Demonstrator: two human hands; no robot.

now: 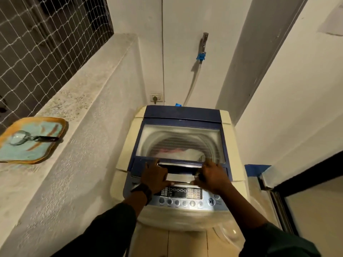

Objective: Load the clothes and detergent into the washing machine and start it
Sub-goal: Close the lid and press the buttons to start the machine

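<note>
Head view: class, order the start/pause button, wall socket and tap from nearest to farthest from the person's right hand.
1. Start/pause button, at the washing machine's front edge, beside the right hand.
2. Wall socket, behind the washing machine, to the left.
3. Tap, high on the back wall.

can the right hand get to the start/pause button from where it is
Probably yes. The right hand holds the lid handle just above the control panel, and the start/pause button sits uncovered beside its wrist. Nothing lies between them, so it would only need to let go and draw back.
</note>
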